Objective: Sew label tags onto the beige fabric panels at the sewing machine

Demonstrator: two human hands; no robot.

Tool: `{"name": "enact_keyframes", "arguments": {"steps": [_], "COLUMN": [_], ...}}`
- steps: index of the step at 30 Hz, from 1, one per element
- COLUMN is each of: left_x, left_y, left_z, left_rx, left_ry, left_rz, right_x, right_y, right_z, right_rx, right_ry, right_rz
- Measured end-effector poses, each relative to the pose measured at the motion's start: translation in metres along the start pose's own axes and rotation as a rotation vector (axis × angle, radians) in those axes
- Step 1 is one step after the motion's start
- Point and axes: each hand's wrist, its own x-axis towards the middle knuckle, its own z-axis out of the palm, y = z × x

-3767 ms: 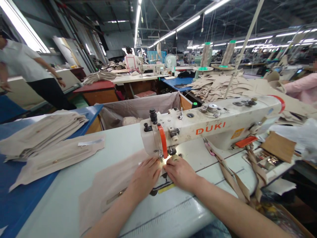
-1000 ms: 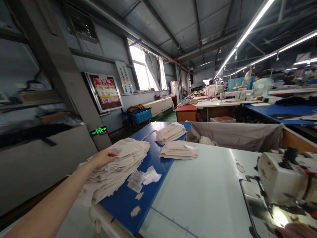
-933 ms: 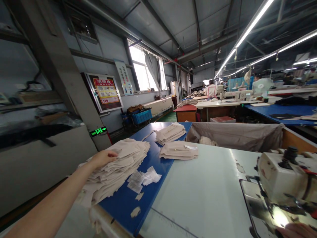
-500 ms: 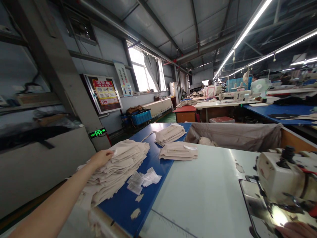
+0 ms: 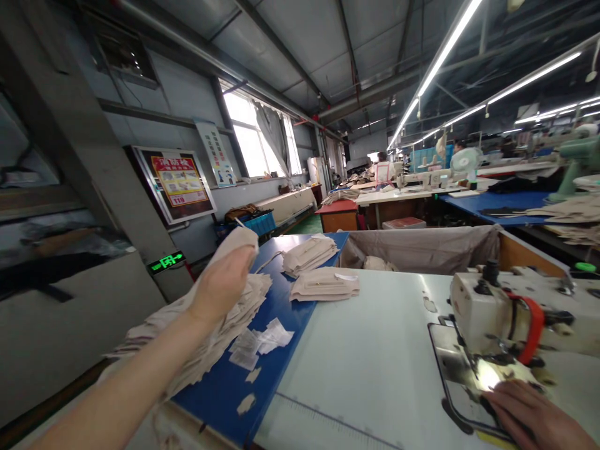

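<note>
My left hand (image 5: 224, 284) is closed on a beige fabric piece (image 5: 240, 240), raised over a thick stack of beige fabric pieces (image 5: 206, 356) on the left. My right hand (image 5: 529, 409) lies beside the lit needle area of a white sewing machine (image 5: 482, 312). Its fingers are stretched out over the edge of the metal plate (image 5: 447, 362); whatever is beneath them is hidden. Beyond the stack are a small pile of beige pieces (image 5: 310, 253) and a folded beige bundle (image 5: 324, 286).
White scraps (image 5: 274, 335) lie on the blue tabletop (image 5: 262, 387), left of the pale machine table (image 5: 356, 369). Behind it hangs a cloth-lined bin (image 5: 422, 247) with some beige fabric inside. A ruler strip (image 5: 328, 422) marks the table's near edge.
My left hand has risen from the stack and moved right, lifting a fabric piece. The view has turned right, bringing more of the machine and my right hand into sight.
</note>
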Motion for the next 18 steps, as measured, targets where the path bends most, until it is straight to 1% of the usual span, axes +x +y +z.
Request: {"name": "enact_keyframes", "arguments": {"steps": [2, 3, 4, 5, 6, 8, 9, 10, 11, 12, 13, 15, 18], "left_x": [-0.029, -0.048, -0.07, -0.092, -0.115, -0.157, -0.172, -0.184, -0.191, -0.194, -0.193, -0.185, -0.173], "left_y": [0.052, 0.082, 0.113, 0.144, 0.174, 0.227, 0.247, 0.263, 0.274, 0.28, 0.282, 0.276, 0.258], "left_z": [0.011, 0.019, 0.027, 0.035, 0.044, 0.058, 0.063, 0.067, 0.069, 0.07, 0.07, 0.07, 0.075], "left_rx": [-0.108, -0.19, -0.272, -0.337, -0.362, -0.347, -0.348, -0.35, -0.359, -0.377, -0.401, -0.461, -0.507], "left_ry": [-0.075, -0.12, -0.189, -0.257, -0.337, -0.514, -0.557, -0.581, -0.59, -0.589, -0.582, -0.554, -0.507], "left_rz": [0.206, 0.361, 0.496, 0.605, 0.664, 0.725, 0.749, 0.756, 0.756, 0.75, 0.735, 0.701, 0.611], "right_x": [0.01, 0.013, 0.016, 0.018, 0.02, 0.024, 0.025, 0.027, 0.028, 0.029, 0.03, 0.03, 0.031], "right_y": [-0.008, -0.011, -0.014, -0.017, -0.019, -0.022, -0.023, -0.023, -0.024, -0.024, -0.024, -0.024, -0.023], "right_z": [-0.008, -0.011, -0.014, -0.016, -0.018, -0.022, -0.023, -0.024, -0.024, -0.024, -0.024, -0.024, -0.023], "right_rx": [0.039, 0.059, 0.075, 0.087, 0.106, 0.141, 0.15, 0.158, 0.163, 0.16, 0.157, 0.151, 0.164], "right_ry": [-0.046, -0.072, -0.1, -0.122, -0.161, -0.213, -0.22, -0.221, -0.219, -0.221, -0.224, -0.23, -0.224], "right_rz": [0.062, 0.088, 0.122, 0.153, 0.185, 0.218, 0.234, 0.247, 0.257, 0.264, 0.274, 0.291, 0.299]}}
